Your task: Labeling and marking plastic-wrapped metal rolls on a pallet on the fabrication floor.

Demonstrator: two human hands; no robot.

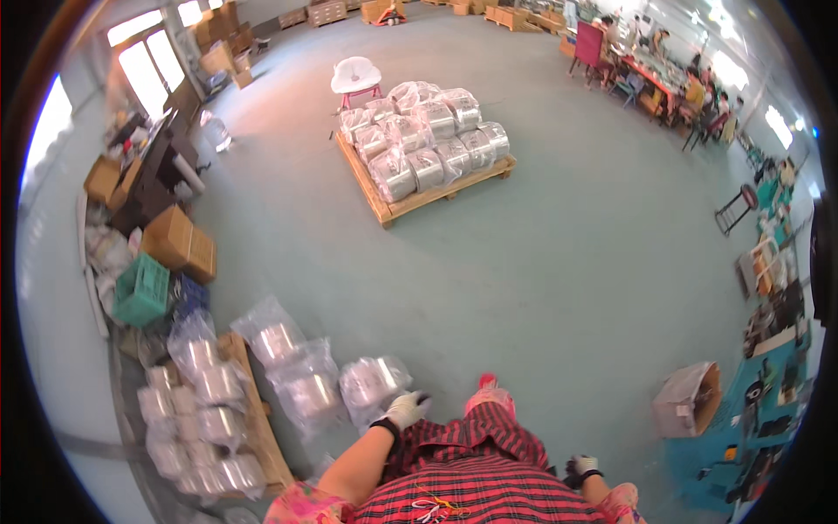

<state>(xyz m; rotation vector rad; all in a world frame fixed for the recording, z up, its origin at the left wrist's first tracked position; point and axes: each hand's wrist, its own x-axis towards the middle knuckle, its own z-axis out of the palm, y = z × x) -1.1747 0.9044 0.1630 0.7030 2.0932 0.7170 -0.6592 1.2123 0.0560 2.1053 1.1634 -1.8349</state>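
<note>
Nearest is a red-and-black checked cloth garment [489, 485] over the person's body, spread between the two hands. The right hand [582, 469], in a pale glove with dark fingertips, hangs low at its side; its fingers are partly hidden, so I cannot tell whether they are clenched or released. The left hand [408, 409], gloved likewise, reaches forward, its fingers bent beside a silver metal cylinder wrapped in clear plastic [374, 382]; I cannot tell whether they grasp the plastic, merely touch it or are free. That cylinder sits on the grey-green floor [559, 288], just beyond and left of the left fingers. A red shoe [488, 381] shows to the right of those fingers. Farther left of them stand two more plastic-wrapped silver cylinders [312, 396], and past these a pale wooden pallet [262, 419] bearing a cluster of similar wrapped cylinders [220, 425]. Well to the right of the right fingers is an open brown cardboard box [681, 410]. Beyond the pallet, up and left of the left fingers, are a green plastic crate [142, 291] and a closed brown cardboard carton [179, 243]. Straight ahead, well beyond the left fingers, a second wooden pallet [406, 208] carries rows of wrapped silver cylinders [426, 168], with a white chair [356, 75] behind it.
</note>
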